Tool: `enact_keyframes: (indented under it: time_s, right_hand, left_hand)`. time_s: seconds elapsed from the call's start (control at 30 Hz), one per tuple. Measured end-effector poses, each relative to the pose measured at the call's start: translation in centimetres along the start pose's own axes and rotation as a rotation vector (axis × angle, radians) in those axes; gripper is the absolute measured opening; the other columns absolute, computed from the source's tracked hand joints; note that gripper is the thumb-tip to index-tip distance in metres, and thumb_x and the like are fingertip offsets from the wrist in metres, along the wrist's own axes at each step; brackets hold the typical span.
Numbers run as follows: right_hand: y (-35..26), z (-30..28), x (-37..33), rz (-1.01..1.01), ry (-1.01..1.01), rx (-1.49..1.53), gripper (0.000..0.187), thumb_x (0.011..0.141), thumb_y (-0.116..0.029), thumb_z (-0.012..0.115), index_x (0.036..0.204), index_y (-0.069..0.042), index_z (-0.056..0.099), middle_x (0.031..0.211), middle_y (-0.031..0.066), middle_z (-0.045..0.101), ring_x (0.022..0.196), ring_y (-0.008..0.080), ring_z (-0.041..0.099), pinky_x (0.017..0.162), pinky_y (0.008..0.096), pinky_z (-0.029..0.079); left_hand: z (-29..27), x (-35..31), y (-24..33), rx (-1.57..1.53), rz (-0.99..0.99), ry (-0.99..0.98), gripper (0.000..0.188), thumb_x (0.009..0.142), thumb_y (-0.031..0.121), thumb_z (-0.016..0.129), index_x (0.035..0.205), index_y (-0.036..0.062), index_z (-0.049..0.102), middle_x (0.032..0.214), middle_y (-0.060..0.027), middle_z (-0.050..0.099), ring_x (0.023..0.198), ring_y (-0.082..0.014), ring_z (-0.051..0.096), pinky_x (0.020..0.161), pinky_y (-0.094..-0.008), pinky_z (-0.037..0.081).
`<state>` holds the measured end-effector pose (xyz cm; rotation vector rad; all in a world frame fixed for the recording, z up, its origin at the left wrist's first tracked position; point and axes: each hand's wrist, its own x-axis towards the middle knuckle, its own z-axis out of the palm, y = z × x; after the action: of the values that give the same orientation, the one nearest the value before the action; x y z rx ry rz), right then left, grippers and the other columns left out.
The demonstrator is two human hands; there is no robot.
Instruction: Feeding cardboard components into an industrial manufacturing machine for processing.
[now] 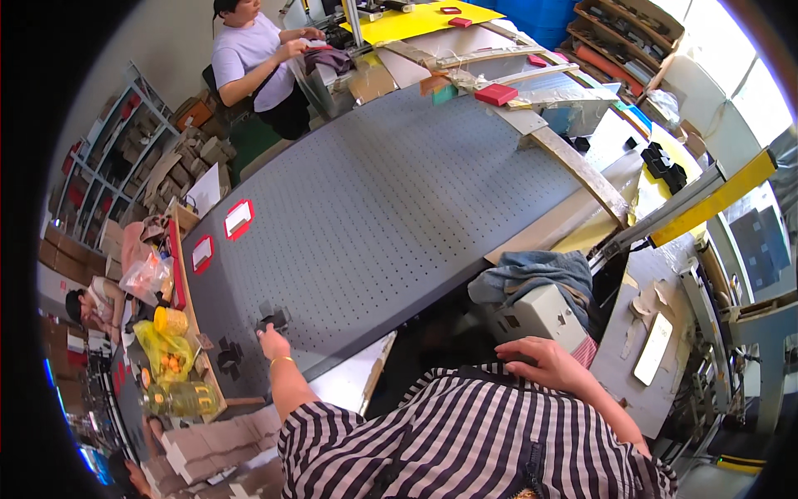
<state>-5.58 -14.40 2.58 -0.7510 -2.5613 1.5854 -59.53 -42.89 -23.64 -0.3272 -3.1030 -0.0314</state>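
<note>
At the near left of a dark, perforated conveyor belt (374,191), my left hand (273,341) pinches a small black flat cut-out piece (274,318) with flaps. Its fingertips partly cover the piece. Close by to the left lies another black cut-out piece (229,356), flat on the belt. Farther up the left side are two red-edged sheets with white middles, one red-edged sheet (238,218) above the other red-edged sheet (202,253). My right hand (540,363) is held in front of my striped top, fingers loosely stretched and nothing visible in it, beside a light grey machine housing (544,320).
A blue-grey cloth (540,279) drapes over the housing. Wooden guide strips (578,170) cross the belt's far right, with a red box (496,94) there. A co-worker (258,66) stands at the far end. Left of the belt's edge sit a yellow-capped jar (170,321) and an oil-coloured bottle (183,399).
</note>
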Motion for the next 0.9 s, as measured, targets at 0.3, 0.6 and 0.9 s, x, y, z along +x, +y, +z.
enact_keyframes:
  time_s: [0.3,0.6,0.9]
  right_hand:
    - [0.4,0.6,1.4,-0.158,0.011,-0.039,0.033,0.092,-0.023,0.060,0.118,-0.002,0.061,0.104,0.0144,0.067,0.098,0.0291,0.063,0.089,0.0376,0.049]
    - [3.0,-5.9,-9.8,-0.247,0.898,-0.208,0.032,0.088,-0.016,0.065,0.118,-0.008,0.061,0.113,0.0119,0.065,0.104,0.0300,0.059,0.091,0.0393,0.047]
    - [8.1,-5.3,-30.1,-0.011,1.077,-0.296,0.036,0.088,-0.021,0.068,0.120,-0.006,0.061,0.111,0.0142,0.064,0.105,0.0286,0.059,0.093,0.0382,0.045]
  left_hand:
    - [2.4,6.8,1.1,-0.653,0.087,-0.142,0.008,0.082,0.008,0.067,0.080,0.0029,0.073,0.073,-0.0123,0.069,0.062,-0.0232,0.068,0.056,-0.0352,0.055]
    - [-24.7,-25.0,40.2,-1.161,1.635,-0.740,0.006,0.081,0.007,0.073,0.083,0.0017,0.070,0.076,-0.0013,0.066,0.063,-0.0080,0.054,0.058,-0.0234,0.044]
    - [-36.5,-53.4,46.7,-0.894,2.538,-0.731,0.012,0.075,0.007,0.076,0.086,0.0037,0.071,0.083,-0.0072,0.067,0.070,-0.0175,0.062,0.063,-0.0273,0.049]
